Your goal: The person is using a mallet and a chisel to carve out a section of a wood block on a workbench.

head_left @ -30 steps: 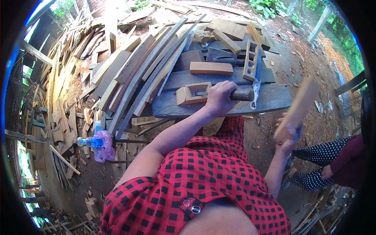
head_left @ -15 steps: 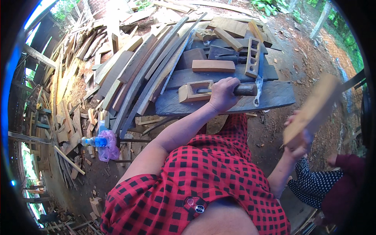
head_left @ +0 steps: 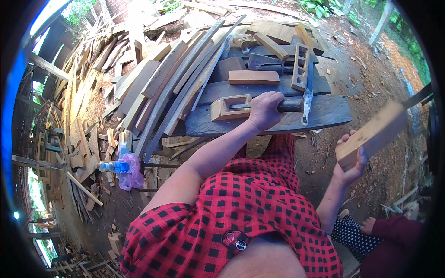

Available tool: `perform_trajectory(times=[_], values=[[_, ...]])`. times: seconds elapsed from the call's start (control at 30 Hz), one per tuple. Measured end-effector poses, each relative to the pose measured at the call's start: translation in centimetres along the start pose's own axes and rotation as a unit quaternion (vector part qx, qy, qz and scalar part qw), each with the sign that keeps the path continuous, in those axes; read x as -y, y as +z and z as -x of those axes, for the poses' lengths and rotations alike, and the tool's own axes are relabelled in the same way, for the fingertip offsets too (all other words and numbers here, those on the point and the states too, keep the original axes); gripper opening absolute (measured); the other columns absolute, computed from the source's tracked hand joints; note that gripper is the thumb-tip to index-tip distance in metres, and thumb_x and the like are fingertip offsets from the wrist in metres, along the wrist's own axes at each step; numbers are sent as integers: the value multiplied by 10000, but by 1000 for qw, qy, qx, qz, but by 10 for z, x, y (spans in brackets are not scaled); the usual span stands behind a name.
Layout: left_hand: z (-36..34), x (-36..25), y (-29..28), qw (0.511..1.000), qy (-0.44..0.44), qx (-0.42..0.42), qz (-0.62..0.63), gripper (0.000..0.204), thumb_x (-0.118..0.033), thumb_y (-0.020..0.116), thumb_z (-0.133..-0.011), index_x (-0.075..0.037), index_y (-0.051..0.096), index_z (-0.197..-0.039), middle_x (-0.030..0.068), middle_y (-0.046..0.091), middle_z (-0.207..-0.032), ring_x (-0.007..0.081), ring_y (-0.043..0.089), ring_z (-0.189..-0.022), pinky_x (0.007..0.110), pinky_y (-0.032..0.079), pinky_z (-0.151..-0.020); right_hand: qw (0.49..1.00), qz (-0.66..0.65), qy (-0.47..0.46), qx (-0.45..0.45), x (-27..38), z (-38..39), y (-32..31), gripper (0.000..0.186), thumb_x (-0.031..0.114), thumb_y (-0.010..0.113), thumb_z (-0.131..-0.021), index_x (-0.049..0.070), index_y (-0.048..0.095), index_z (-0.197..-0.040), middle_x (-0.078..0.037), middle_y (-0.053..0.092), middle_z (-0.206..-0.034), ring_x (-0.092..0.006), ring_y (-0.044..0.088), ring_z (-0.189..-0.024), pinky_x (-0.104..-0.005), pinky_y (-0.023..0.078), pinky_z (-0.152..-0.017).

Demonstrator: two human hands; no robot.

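Observation:
My left hand (head_left: 265,110) is closed around a dark-handled chisel (head_left: 290,106) lying crosswise, its metal blade inside the opening of a pale wooden plane-like block (head_left: 218,111) on the weathered bench board (head_left: 324,116). My right hand (head_left: 350,164) grips a long tan wooden block (head_left: 368,132) by its lower end, raised off the bench at the right, its far end slightly blurred. Just beyond my left hand lie a reddish wooden bar (head_left: 253,78) and an upright-facing wooden piece with several square openings (head_left: 301,55).
Long planks (head_left: 162,92) are heaped across the bench's left. Below them are a pink plastic bag (head_left: 131,178) with blue bottles, and scrap wood (head_left: 83,153). At lower right another person in maroon (head_left: 394,241) and dotted trousers (head_left: 352,241) is close beside me. Posts (head_left: 380,25) stand at far right.
My right hand with the tan block has moved rightward and the block is more tilted. The other person has shifted lower in view. My left hand has stayed on the chisel.

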State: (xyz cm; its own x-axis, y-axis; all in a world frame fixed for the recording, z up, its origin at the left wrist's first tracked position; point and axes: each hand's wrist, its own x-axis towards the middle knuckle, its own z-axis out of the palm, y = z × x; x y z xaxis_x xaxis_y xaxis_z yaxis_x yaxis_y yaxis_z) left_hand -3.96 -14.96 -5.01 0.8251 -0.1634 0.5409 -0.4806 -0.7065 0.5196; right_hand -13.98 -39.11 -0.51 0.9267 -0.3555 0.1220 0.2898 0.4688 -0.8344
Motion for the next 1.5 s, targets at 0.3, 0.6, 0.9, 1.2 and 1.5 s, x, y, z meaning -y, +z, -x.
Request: perform_trajectory(times=[0.3, 0.6, 0.9, 1.2, 1.5], values=[[1, -1, -12, 1000, -7, -22, 9, 303, -182, 783, -617, -122, 562, -815, 62, 592, -792, 299, 622, -795, 426, 494, -659, 973, 173, 74, 130, -8, 1, 10, 679, 174, 723, -646, -24, 463, -1241, -106, 564, -1103, -198, 579, -982, -357, 478, -855], [3, -2, -15, 1000, -2, -13, -7, 339, -175, 806, -592, -112, 580, -837, 68, 605, -815, 292, 626, -797, 410, 504, -671, 948, 249, 77, 181, -46, 12, 22, 699, 185, 729, -666, -6, 436, -1271, -107, 538, -1102, -207, 556, -1002, -358, 450, -916], [-17, 44, -87, 873, -179, -243, 383, 217, -117, 761, -822, -102, 547, -788, -21, 565, -657, 83, 557, -536, 230, 439, -467, 963, 142, 213, 83, -51, 8, -45, 507, 211, 705, -716, 24, 494, -1137, -102, 619, -874, -172, 652, -630, -293, 571, -539], [-7, 73, -131, 782, -152, -362, 484, 213, -80, 737, -821, -95, 532, -765, -5, 516, -575, 94, 500, -430, 235, 410, -422, 964, 166, 205, 31, -49, 17, -42, 588, 194, 743, -710, -2, 491, -1203, -109, 608, -914, -170, 652, -631, -284, 549, -512], [7, 80, -130, 814, -155, -345, 440, 175, -89, 725, -825, -80, 554, -789, 17, 534, -592, 113, 519, -451, 255, 431, -441, 944, 246, 215, 55, -43, 9, -7, 650, 223, 741, -677, -41, 493, -1217, -121, 592, -947, -184, 643, -758, -295, 548, -623]])
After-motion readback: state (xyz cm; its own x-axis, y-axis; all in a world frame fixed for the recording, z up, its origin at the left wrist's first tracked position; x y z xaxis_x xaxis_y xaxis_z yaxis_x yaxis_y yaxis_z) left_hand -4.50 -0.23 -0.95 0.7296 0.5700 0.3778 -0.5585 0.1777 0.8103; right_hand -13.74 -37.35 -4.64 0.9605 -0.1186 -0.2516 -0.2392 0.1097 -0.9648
